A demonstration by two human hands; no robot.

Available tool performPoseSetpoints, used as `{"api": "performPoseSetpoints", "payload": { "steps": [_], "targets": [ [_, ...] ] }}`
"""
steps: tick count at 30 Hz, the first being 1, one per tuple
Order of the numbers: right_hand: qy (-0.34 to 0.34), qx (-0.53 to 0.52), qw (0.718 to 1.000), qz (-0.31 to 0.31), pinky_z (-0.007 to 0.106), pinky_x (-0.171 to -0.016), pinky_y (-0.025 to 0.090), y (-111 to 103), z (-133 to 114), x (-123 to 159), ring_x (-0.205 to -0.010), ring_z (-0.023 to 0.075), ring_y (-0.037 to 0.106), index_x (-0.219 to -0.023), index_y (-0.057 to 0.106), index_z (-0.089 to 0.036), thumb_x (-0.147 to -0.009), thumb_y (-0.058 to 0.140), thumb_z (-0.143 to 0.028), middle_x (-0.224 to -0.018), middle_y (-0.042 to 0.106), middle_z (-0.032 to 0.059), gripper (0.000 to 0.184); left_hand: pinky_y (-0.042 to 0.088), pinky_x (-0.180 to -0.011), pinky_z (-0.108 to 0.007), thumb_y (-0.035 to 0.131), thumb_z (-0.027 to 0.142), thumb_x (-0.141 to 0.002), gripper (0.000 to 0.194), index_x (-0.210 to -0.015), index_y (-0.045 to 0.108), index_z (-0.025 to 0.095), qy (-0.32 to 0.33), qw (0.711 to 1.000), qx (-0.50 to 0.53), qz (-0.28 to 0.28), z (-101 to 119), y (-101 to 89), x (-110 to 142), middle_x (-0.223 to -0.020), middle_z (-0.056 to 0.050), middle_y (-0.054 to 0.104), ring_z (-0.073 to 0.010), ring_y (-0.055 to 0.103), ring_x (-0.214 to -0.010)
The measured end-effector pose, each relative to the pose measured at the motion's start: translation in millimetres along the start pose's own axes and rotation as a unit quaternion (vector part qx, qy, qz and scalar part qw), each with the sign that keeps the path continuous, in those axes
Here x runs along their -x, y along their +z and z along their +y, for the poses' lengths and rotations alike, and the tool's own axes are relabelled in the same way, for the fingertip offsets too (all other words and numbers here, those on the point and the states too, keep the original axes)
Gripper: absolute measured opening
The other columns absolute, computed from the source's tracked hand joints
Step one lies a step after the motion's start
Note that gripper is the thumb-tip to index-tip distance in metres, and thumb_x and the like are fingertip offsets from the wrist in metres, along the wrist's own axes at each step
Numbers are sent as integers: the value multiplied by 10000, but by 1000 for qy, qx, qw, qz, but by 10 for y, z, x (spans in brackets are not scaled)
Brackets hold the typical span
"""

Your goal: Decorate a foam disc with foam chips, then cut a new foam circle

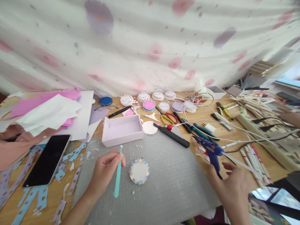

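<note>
My left hand point(106, 168) pinches a thin turquoise strip point(117, 179) near its upper end, where a small light-blue piece sticks up. Right of it, a round white disc point(139, 171) edged with small pastel pieces lies flat on the grey cutting mat point(168, 187). At the mat's right edge lies a blue glue gun point(212, 153), a glue stick in its back. My right hand point(234, 187) is at the gun's handle, thumb and fingers apart on either side of it; whether they touch it I cannot tell.
Behind the mat's middle stand a lilac box point(124, 132), a black knife-like tool point(174, 137) and several decorated discs point(149, 105). A phone point(48, 159) and punched paper strips lie left. Pliers point(225, 111), cables and a power strip point(264, 140) crowd the right; another person's hand point(289, 115) is there.
</note>
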State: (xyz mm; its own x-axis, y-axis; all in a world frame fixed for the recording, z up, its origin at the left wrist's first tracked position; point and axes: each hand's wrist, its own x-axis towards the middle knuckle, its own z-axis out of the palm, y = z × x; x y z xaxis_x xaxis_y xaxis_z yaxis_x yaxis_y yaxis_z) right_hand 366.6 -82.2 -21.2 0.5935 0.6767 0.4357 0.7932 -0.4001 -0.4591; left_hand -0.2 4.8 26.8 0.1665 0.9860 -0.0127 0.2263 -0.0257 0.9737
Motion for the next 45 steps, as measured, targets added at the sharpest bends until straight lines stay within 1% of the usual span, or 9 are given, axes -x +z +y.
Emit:
{"api": "performPoseSetpoints", "payload": {
  "steps": [5, 11, 18, 23, 26, 30, 33, 39, 45],
  "targets": [
    [-165, -153, 973, 60, 337, -660, 408, -255, -436, 253, -675, 196, 529, -841, 451, -219, -792, 627, -276, -757, 517, 14, 191, 411, -711, -274, 507, 331, -856, 361, -529, 579, 197, -47, 996, 20, 69, 219, 190, 179, -620, -1, 584, -166, 552, -689],
    [-478, -279, 823, -126, 292, -582, 391, -67, -1325, 352, -619, 162, 495, -890, 435, -212, -816, 587, -193, -719, 566, 3, 170, 418, -647, -244, 513, 322, -835, 332, -545, 599, 185, -55, 997, 17, 43, 469, 482, 264, -620, 1, 588, -150, 555, -664],
    [-618, -269, 733, -89, 294, -526, 291, 164, -1839, 272, -555, 165, 422, -771, 464, -218, -892, 391, -96, -600, 508, -6, 186, 326, -518, -245, 505, 375, -823, 409, -475, 389, 195, -20, 996, -69, 58, 511, 579, 239, -505, 38, 363, -119, 389, -530],
    [-527, -380, 737, -186, 274, -488, 195, 286, -1715, 200, -510, 144, 334, -661, 379, -240, -775, 514, -33, -562, 400, -40, 272, 411, -593, -250, 448, 402, -912, 404, -587, 556, 188, 9, 995, -95, 33, 430, 359, 175, -586, 10, 537, -141, 516, -597],
    [-386, -484, 765, -177, 265, -496, 204, 384, -1612, 192, -504, 128, 332, -748, 374, -253, -764, 524, -5, -598, 353, -59, 289, 465, -798, -291, 562, 397, -872, 209, -892, 657, 212, 84, 984, -159, -16, 271, 101, 159, -928, -38, 658, -193, 598, -890],
    [-225, -567, 773, -173, 253, -508, 252, 455, -1602, 245, -509, 110, 325, -877, 358, -260, -873, 477, -74, -660, 332, -69, 221, 386, -1034, -448, 784, 547, -641, 863, -1367, 419, 260, 107, 950, -251, -150, -11, -39, 165, -1385, -115, 482, -319, 449, -1265],
    [-159, -599, 753, -220, 246, -512, 274, 482, -1649, 303, -537, 110, 335, -859, 342, -255, -941, 444, -158, -674, 336, -64, 163, 358, -1033, -508, 800, 576, -601, 902, -1351, 426, 243, 112, 932, -296, -179, -137, 68, 123, -1341, -130, 517, -346, 456, -1240],
    [-64, -653, 710, -255, 223, -496, 281, 537, -1687, 365, -544, 107, 327, -826, 334, -253, -962, 476, -262, -646, 325, -72, 196, 408, -921, -465, 765, 400, -719, 504, -1142, 557, 223, 129, 936, -307, -110, -164, 253, -65, -1100, -83, 639, -295, 552, -1056],
    [-15, -671, 681, -293, 211, -467, 249, 550, -1674, 366, -527, 99, 289, -821, 339, -251, -960, 487, -266, -637, 306, -76, 203, 344, -1017, -500, 835, 518, -566, 870, -1304, 460, 250, 147, 932, -272, -191, -250, 186, -95, -1284, -116, 566, -340, 495, -1186]
  ]
}}
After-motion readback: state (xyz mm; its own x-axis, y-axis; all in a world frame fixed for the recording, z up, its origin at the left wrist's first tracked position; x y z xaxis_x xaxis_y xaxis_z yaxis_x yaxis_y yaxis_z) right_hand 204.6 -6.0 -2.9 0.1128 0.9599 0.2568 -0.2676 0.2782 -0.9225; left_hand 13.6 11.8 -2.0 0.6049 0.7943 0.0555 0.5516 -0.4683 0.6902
